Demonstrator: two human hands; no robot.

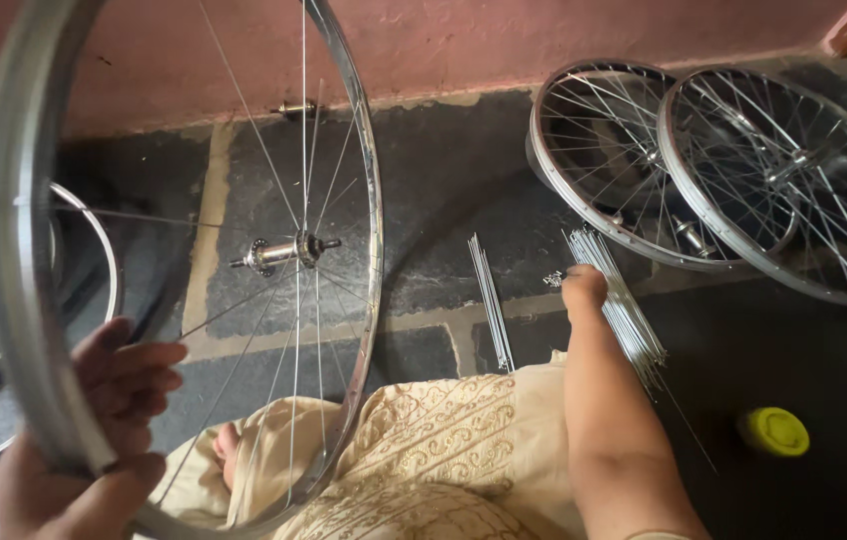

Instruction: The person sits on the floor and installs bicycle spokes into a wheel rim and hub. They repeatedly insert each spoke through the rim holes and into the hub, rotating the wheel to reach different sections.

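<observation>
Left hand (94,430) grips the wheel rim (14,250), held upright. Right hand (584,288) reaches forward, fingers closed on the spoke bundle (624,310); spokes run lengthwise away from it.

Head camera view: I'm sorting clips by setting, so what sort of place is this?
Probably a floor-level bicycle wheel workshop. The left hand grips a partly spoked wheel rim, the right hand reaches into a bundle of loose spokes, and finished wheels lean against the wall.

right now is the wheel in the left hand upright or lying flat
Upright: the left hand grips the wheel by its rim, standing on edge over the lap, hub axle horizontal.
</observation>
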